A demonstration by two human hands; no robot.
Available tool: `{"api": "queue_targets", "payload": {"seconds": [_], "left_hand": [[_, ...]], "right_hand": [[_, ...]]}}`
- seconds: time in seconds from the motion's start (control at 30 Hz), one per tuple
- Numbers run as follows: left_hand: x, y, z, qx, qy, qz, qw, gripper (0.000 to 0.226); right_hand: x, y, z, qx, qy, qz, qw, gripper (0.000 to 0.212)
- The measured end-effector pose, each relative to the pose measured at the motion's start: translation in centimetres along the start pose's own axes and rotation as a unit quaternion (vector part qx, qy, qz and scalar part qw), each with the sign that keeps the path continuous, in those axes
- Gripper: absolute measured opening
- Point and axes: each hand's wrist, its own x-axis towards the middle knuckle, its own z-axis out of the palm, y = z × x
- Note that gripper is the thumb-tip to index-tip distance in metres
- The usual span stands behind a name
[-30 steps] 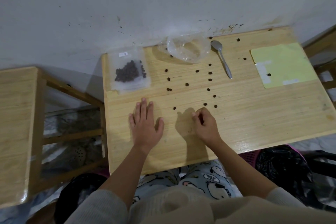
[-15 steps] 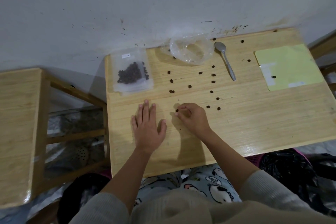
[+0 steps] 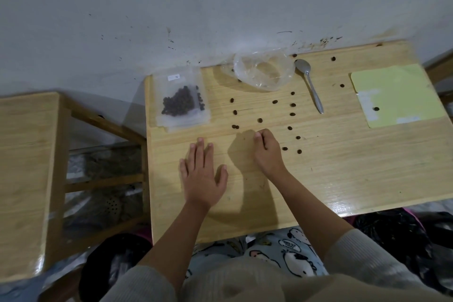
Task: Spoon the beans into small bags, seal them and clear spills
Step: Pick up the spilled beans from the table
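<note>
The left hand (image 3: 202, 179) lies flat on the table (image 3: 343, 179), palm down, fingers spread and holding nothing. The right hand (image 3: 267, 152) is curled with its fingertips (image 3: 257, 135) pinched together on the wood. I cannot tell whether it holds any beans, though the posture suggests picking up spills one at a time.

The filled small bag (image 3: 182, 100) sits on a stack of flat bags at 10 o'clock from the hands, close to the table's left edge. The loose beans (image 3: 291, 105) are scattered from 11 to 2 o'clock, well apart from each other. A crumpled clear bag (image 3: 264, 71) rests against the wall at 12 o'clock. The spoon (image 3: 311, 86) lies just right of it. One bean sits on the green sheet (image 3: 402, 91) at 2 o'clock.

Risks, as judged:
- Round beans roll easily, so a brushing sleeve or forearm could send those at 1 to 2 o'clock toward the near edge and onto the floor.
- A closed fist that is overfilled may drop beans back onto the table.
- The bag stack lies near the left edge, where a nudge from the left hand could tip it into the gap beside the side table (image 3: 24, 179).

Clearance: the near half of the table is open for both forearms. The far edge is closed off by the wall. The left side gives little margin, while the right side has more room up to the sheet.
</note>
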Motion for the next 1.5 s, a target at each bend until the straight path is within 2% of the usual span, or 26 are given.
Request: {"api": "queue_targets", "payload": {"seconds": [0.1, 0.27, 0.4, 0.53, 0.57, 0.73, 0.87, 1.1, 1.37, 1.43, 1.5], "left_hand": [[0.0, -0.1, 0.0, -0.002, -0.004, -0.002, 1.0, 0.067], [0.0, 0.1, -0.2, -0.008, -0.004, -0.004, 1.0, 0.067], [0.0, 0.1, -0.2, -0.01, 0.0, -0.002, 1.0, 0.067], [0.0, 0.1, -0.2, -0.017, 0.007, -0.001, 1.0, 0.067], [0.0, 0.1, -0.2, -0.02, 0.007, -0.002, 1.0, 0.067], [0.1, 0.2, -0.2, -0.029, 0.006, -0.008, 1.0, 0.068], [0.0, 0.2, -0.3, -0.037, 0.004, -0.012, 0.999, 0.069], [0.1, 0.2, -0.3, -0.04, 0.002, -0.013, 0.999, 0.068], [0.0, 0.3, -0.4, -0.041, 0.001, -0.011, 0.999, 0.068], [0.0, 0.3, -0.4, -0.04, 0.005, -0.009, 0.999, 0.068], [0.0, 0.2, -0.3, -0.036, 0.008, -0.007, 0.999, 0.068]], "right_hand": [[1.0, -0.1, 0.5, 0.034, -0.032, 0.038, 0.998, 0.026], [1.8, -0.7, 0.9, 0.034, -0.075, 0.03, 0.996, 0.027], [2.3, -1.2, 0.9, 0.04, -0.073, 0.039, 0.996, 0.033], [3.2, -0.8, 1.3, -0.099, -0.024, -0.079, 0.992, 0.019], [3.5, -0.6, 1.4, -0.136, -0.02, -0.101, 0.985, 0.022], [4.6, -0.9, 2.1, -0.236, -0.025, -0.073, 0.969, 0.037], [4.8, -1.2, 2.0, -0.246, -0.012, -0.078, 0.966, 0.026], [4.7, -0.8, 2.3, -0.279, -0.014, -0.119, 0.953, 0.025], [4.7, -1.1, 2.1, -0.415, -0.085, -0.143, 0.894, 0.034], [4.7, -1.1, 1.8, -0.407, -0.089, -0.135, 0.899, 0.032], [4.5, -0.9, 1.4, -0.35, -0.084, -0.137, 0.923, 0.027]]}}
